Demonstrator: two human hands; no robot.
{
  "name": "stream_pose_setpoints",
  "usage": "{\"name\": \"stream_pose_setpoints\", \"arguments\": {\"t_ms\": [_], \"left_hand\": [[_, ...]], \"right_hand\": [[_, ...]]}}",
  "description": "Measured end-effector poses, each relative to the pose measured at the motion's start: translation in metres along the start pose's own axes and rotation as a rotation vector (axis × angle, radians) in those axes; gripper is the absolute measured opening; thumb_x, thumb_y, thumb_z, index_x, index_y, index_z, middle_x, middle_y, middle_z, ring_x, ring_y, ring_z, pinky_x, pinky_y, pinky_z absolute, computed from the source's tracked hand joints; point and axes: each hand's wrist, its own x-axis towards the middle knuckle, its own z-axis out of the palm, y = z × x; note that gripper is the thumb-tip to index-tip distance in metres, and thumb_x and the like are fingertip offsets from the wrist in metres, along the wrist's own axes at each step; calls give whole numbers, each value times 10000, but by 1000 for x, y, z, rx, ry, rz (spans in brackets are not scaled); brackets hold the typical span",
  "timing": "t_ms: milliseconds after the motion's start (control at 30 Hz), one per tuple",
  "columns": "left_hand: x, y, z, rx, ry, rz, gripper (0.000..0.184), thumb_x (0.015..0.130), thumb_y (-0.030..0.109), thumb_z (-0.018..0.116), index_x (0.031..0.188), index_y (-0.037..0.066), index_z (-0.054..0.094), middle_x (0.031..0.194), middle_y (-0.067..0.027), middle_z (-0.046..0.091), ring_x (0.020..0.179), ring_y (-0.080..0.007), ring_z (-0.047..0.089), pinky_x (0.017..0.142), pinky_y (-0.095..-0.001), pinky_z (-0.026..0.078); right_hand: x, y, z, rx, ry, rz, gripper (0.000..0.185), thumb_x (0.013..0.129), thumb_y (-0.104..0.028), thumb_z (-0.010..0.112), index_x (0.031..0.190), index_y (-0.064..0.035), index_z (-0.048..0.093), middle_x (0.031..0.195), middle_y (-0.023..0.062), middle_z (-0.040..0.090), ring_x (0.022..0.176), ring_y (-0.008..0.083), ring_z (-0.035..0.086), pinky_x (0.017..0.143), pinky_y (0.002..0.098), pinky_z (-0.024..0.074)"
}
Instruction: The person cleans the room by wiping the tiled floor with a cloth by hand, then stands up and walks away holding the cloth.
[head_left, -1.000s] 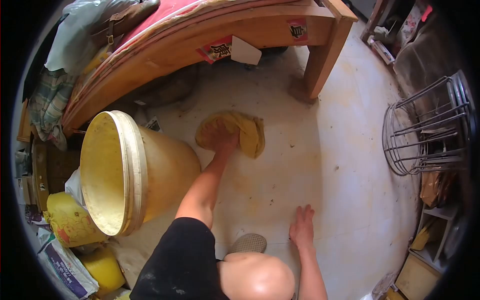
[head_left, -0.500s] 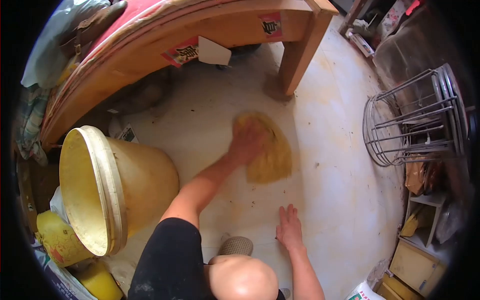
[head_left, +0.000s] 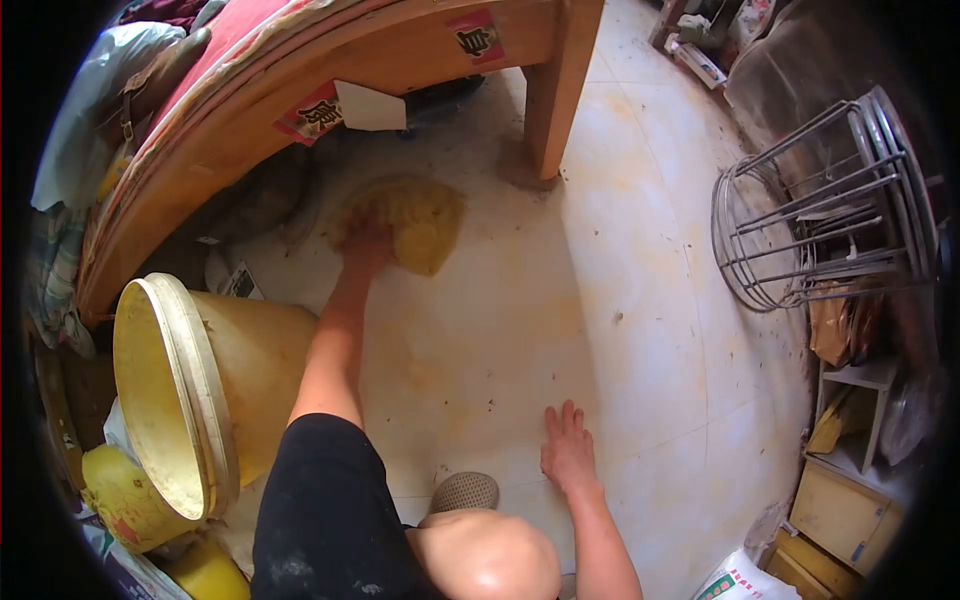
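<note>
A yellow cloth (head_left: 425, 235) lies spread on the pale floor, close to the wooden bed frame. My left hand (head_left: 366, 243) presses down on its near left part, and the fingers are blurred against it. To the right, my right hand (head_left: 569, 452) rests against the floor with its fingers stretched out and nothing held. Between my arms are my bent knee (head_left: 490, 555) and a perforated shoe (head_left: 465, 492).
A large yellow bucket (head_left: 265, 355) lies on its side at the left. The bed's wooden leg (head_left: 555, 110) stands on the floor ahead. At the right are a metal rack (head_left: 815, 215) and a small cabinet (head_left: 845, 510). Small dark specks dot the floor.
My left hand and the yellow cloth have moved left and farther away, toward the bed's underside. My right hand stays in much the same place. The view has shifted slightly.
</note>
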Motion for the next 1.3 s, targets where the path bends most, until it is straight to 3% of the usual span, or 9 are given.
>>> {"name": "stream_pose_setpoints", "arguments": {"t_ms": [133, 200, 267, 467, 633, 800, 1000, 1200, 1300], "left_hand": [[-42, 18, -47, -235, -64, -405, 683, 937, 508, 460, 1518, 173, 333, 1543, -233, 301, 1391, -518, 272, 1073, -665, 282], [-65, 24, 9, -119, 99, -517, 701, 931, 503, 459, 1516, 139, 331, 1539, -276, 273, 1369, -535, 289, 1080, -665, 266], [-116, 44, -36, -207, -113, -453, 718, 922, 482, 466, 1517, 108, 319, 1545, -299, 237, 1383, -522, 268, 1099, -656, 236], [-322, 76, -38, -284, -65, -197, 700, 914, 340, 530, 1499, 26, 310, 1534, -310, 238, 1417, -497, 206, 1123, -651, 181], [-435, 64, -58, -446, -207, -300, 726, 884, 346, 595, 1480, 21, 338, 1530, -319, 226, 1411, -520, 199, 1084, -681, 225], [-390, 42, -35, -286, -94, -319, 723, 896, 380, 586, 1487, 46, 338, 1523, -317, 240, 1367, -538, 257, 1079, -685, 226], [-377, 5, -20, -558, -97, -360, 720, 914, 413, 576, 1518, 125, 310, 1564, -283, 188, 1430, -506, 162, 1091, -682, 188], [-410, 56, -34, -445, -318, -1068, 820, 913, 606, 467, 1557, 166, 212, 1616, -233, 76, 1475, -464, 26, 1103, -702, 75], [-364, 43, -5, -442, -214, -887, 836, 909, 654, 412, 1563, 177, 202, 1620, -225, 70, 1468, -489, 6, 1097, -717, 34]], "right_hand": [[3, -10, -15, 29, -72, 33, 611, 851, -79, 542, 1445, -51, 405, 1539, 235, 291, 1407, 416, 304, 1085, 511, 361], [6, -10, -22, 9, -79, 28, 613, 849, -86, 551, 1445, -52, 406, 1535, 237, 296, 1401, 416, 312, 1068, 508, 382], [2, -9, -20, -13, -95, 16, 624, 847, -94, 563, 1449, -55, 401, 1535, 238, 292, 1399, 416, 315, 1055, 507, 398], [-3, -3, -9, -33, -55, -17, 690, 831, -96, 594, 1476, -59, 352, 1551, 237, 255, 1413, 412, 291, 1037, 509, 418], [-7, 1, 0, -101, -43, -43, 752, 822, -78, 611, 1502, -70, 291, 1574, 234, 195, 1427, 409, 269, 1038, 512, 419], [-4, 6, 1, -150, -52, -68, 756, 821, -80, 617, 1502, -88, 288, 1580, 220, 186, 1425, 395, 273, 1024, 516, 436], [-16, 22, -1, 110, 14, -121, 625, 839, -55, 571, 1437, -49, 391, 1506, 242, 332, 1365, 409, 365, 1030, 493, 435], [-87, 33, 22, 413, 103, -67, 539, 883, -52, 524, 1413, -15, 433, 1474, 264, 396, 1374, 413, 372, 1125, 442, 344], [-131, 42, 50, 511, 74, 19, 539, 891, -61, 528, 1419, -12, 431, 1486, 260, 388, 1402, 397, 345, 1156, 421, 299]]}}
